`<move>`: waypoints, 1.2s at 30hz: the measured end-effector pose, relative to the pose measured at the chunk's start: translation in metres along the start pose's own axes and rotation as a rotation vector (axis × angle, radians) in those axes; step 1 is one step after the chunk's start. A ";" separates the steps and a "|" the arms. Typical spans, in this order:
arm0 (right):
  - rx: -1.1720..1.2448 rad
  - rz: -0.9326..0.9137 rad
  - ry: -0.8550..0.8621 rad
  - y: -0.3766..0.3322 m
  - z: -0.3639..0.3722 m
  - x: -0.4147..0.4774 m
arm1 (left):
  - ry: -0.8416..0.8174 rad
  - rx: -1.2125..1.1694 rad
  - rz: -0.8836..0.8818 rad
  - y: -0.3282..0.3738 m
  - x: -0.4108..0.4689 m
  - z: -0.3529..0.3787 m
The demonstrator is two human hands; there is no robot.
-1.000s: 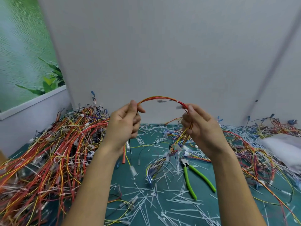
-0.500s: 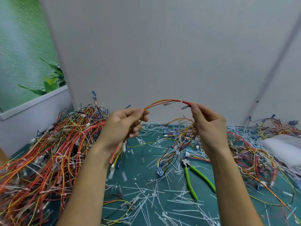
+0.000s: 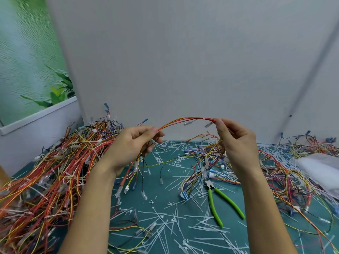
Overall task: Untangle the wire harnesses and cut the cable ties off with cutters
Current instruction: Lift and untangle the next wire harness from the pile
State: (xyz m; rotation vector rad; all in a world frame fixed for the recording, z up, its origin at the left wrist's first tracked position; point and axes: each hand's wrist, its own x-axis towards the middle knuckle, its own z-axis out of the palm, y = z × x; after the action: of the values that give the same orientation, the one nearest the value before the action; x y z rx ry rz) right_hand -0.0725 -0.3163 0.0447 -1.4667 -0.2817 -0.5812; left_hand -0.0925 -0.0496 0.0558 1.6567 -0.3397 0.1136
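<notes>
The hands are now further apart than one second ago: the left hand point(image 3: 134, 143) is more to the left, the right hand point(image 3: 236, 142) more to the right. The wire harness point(image 3: 185, 120) between them now makes a longer, flatter arc.

No text, label, brand, number or sign could be read anywhere in the view. The green-handled cutters point(image 3: 214, 208), lying near the middle of the surface point(image 3: 165, 191), showed no legible marking on their handles.
</notes>
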 end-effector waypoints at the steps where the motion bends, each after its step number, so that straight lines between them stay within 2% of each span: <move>1: -0.011 -0.021 -0.022 0.000 0.001 -0.001 | 0.021 0.060 0.005 0.001 0.000 0.001; 6: -0.143 -0.164 -0.188 -0.003 0.017 -0.008 | 0.097 0.438 0.172 0.008 -0.003 0.005; 10: -0.256 -0.264 -0.320 -0.006 0.035 -0.018 | 0.021 0.514 0.275 0.014 -0.007 0.019; 15: -0.266 -0.241 -0.349 -0.008 0.036 -0.020 | 0.008 0.488 0.297 0.013 -0.006 0.026; 24: -0.192 -0.046 -0.493 -0.010 0.017 -0.014 | 0.055 0.463 0.298 0.013 -0.006 0.019; 29: -0.338 0.057 -0.617 -0.007 0.009 -0.013 | 0.131 0.420 0.284 0.011 -0.006 0.006; 36: -0.273 0.008 -0.490 -0.010 0.022 -0.016 | 0.185 0.387 0.299 0.014 -0.004 0.005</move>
State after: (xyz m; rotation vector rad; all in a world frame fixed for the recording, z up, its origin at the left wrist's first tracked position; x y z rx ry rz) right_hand -0.0873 -0.2913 0.0471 -1.8668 -0.5959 -0.2504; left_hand -0.1013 -0.0546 0.0673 1.9486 -0.4425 0.5838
